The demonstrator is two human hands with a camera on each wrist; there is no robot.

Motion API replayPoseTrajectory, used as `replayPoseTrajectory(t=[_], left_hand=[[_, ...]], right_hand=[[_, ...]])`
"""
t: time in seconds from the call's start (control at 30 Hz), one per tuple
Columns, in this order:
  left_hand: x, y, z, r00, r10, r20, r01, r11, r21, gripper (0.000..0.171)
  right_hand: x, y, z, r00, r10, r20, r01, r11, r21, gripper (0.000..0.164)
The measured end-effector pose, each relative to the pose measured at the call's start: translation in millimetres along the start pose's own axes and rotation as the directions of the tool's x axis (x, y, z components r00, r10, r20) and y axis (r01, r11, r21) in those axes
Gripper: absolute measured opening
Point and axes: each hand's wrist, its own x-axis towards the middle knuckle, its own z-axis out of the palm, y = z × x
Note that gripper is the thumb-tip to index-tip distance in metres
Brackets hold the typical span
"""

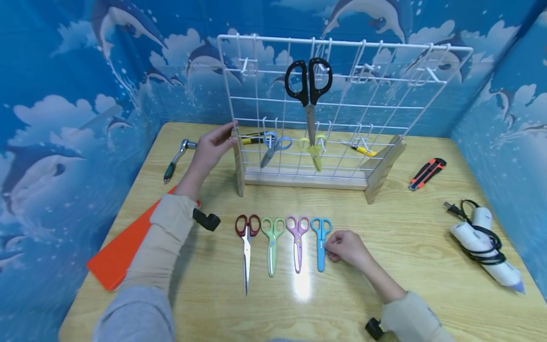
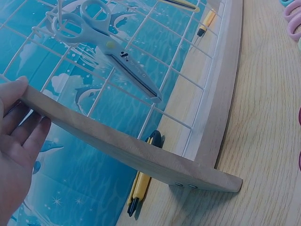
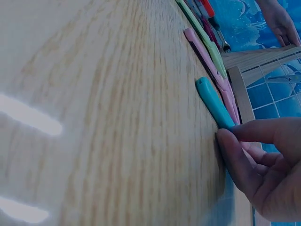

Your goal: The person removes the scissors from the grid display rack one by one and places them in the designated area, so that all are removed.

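My left hand (image 1: 215, 144) grips the upper end of the left wooden side (image 2: 117, 141) of a white wire rack (image 1: 273, 99). At the right end of a row of scissors, my right hand (image 1: 347, 248) pinches the blue scissors (image 1: 321, 244) between thumb and forefinger. To their left lie purple scissors (image 1: 297, 242), green scissors (image 1: 272, 244) and dark-red-handled scissors (image 1: 247, 247), all with handles toward the rack. On the rack hang black-handled scissors (image 1: 310, 95) high up, with light blue scissors (image 2: 117, 56) and yellow-green scissors (image 1: 315, 152) on lower hooks.
A red-orange board (image 1: 124, 247) lies under my left forearm, with a ratchet wrench (image 1: 176, 161) behind it. A red-black utility knife (image 1: 427, 174) and a white corded tool (image 1: 487, 247) are at the right. Yellow-black tools (image 2: 141, 183) lie behind the rack.
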Motion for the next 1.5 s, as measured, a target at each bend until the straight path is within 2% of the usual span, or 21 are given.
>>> replayPoseTrajectory(t=[0.1,0.13,0.27,0.33,0.37,0.43,0.53,0.57,0.63,0.67,0.7,0.77,0.8,0.87,0.9,0.97,1.03,1.17,1.37,1.47,1.5], left_hand=[[-0.8,0.0,0.1,1.0,0.012,-0.007,-0.012,1.0,-0.001,0.044],[3.3,-8.8,-2.0,1.0,0.027,0.002,-0.027,0.999,-0.038,0.046],[4.2,-10.6,-2.5,0.999,0.034,0.0,-0.034,0.999,-0.036,0.046],[3.6,-8.3,-2.6,1.0,0.026,0.004,-0.026,0.999,-0.035,0.046],[-2.1,3.2,-0.2,1.0,0.012,-0.007,-0.012,1.0,0.007,0.044],[-4.8,9.7,0.6,1.0,0.001,-0.004,-0.001,1.0,0.016,0.045],[-5.6,9.9,0.5,1.0,0.0,-0.007,0.0,1.0,0.022,0.045],[-4.7,8.2,-0.5,1.0,-0.005,0.002,0.005,1.0,-0.006,0.044],[8.1,-18.1,-5.5,1.0,-0.003,0.005,0.003,0.998,-0.059,0.045],[13.3,-29.8,-7.8,1.0,-0.001,0.003,0.001,0.997,-0.083,0.046],[16.7,-36.6,-9.3,1.0,-0.005,0.004,0.005,0.996,-0.093,0.046],[17.3,-38.3,-9.6,1.0,-0.003,0.006,0.003,0.996,-0.091,0.046],[17.0,-38.8,-8.9,1.0,0.009,-0.006,-0.009,0.998,-0.066,0.047],[5.3,-15.6,-4.8,1.0,0.008,-0.01,-0.009,1.0,-0.027,0.044],[0.0,-4.5,-2.7,1.0,0.007,-0.008,-0.007,1.0,-0.006,0.044],[-5.8,7.2,-0.8,1.0,0.001,0.0,-0.001,1.0,-0.006,0.044],[-10.0,16.3,0.3,1.0,-0.011,0.007,0.011,1.0,-0.005,0.044],[-12.6,22.0,1.5,1.0,-0.014,0.007,0.014,1.0,0.013,0.045],[-8.2,13.0,0.5,1.0,0.003,0.007,-0.003,1.0,0.001,0.042],[-4.1,3.9,-0.6,1.0,0.017,0.005,-0.017,1.0,0.003,0.042],[1.0,-6.3,-2.8,1.0,0.027,0.013,-0.026,0.999,-0.033,0.044]], right_hand=[[0,0,-3,1.0,-0.024,-0.01,0.024,0.999,-0.023,0.007],[0,-1,-6,0.999,-0.041,-0.011,0.04,0.999,-0.033,0.008],[-2,-8,-22,0.99,-0.141,-0.004,0.141,0.99,-0.003,0.014],[-3,-16,-34,0.978,-0.207,-0.002,0.206,0.978,0.042,0.02],[-4,-22,-39,0.973,-0.233,-0.01,0.233,0.97,0.067,0.022],[-5,-34,-51,0.959,-0.28,-0.035,0.283,0.954,0.103,0.025],[35,-2,-67,0.912,-0.395,-0.111,0.409,0.899,0.16,0.025],[48,6,-72,0.896,-0.425,-0.13,0.443,0.88,0.173,0.025],[81,27,-85,0.847,-0.513,-0.139,0.53,0.792,0.304,0.024],[85,22,-89,0.828,-0.539,-0.154,0.557,0.762,0.331,0.023],[75,0,-93,0.812,-0.561,-0.164,0.579,0.736,0.35,0.024],[49,-49,-99,0.788,-0.584,-0.192,0.608,0.695,0.384,0.023],[37,-73,-100,0.775,-0.597,-0.207,0.622,0.663,0.415,0.022],[5,-124,-100,0.773,-0.583,-0.249,0.631,0.671,0.39,0.02],[1,-136,-101,0.765,-0.59,-0.26,0.64,0.649,0.411,0.018],[-1,-153,-102,0.772,-0.576,-0.269,0.632,0.644,0.431,0.017],[2,-164,-102,0.78,-0.56,-0.28,0.624,0.66,0.417,0.02],[14,-176,-102,0.789,-0.542,-0.289,0.613,0.715,0.335,0.03],[32,-188,-97,0.804,-0.508,-0.308,0.582,0.778,0.238,0.035],[40,-193,-95,0.804,-0.503,-0.317,0.573,0.799,0.183,0.034],[42,-194,-94,0.803,-0.504,-0.319,0.571,0.804,0.167,0.033]])
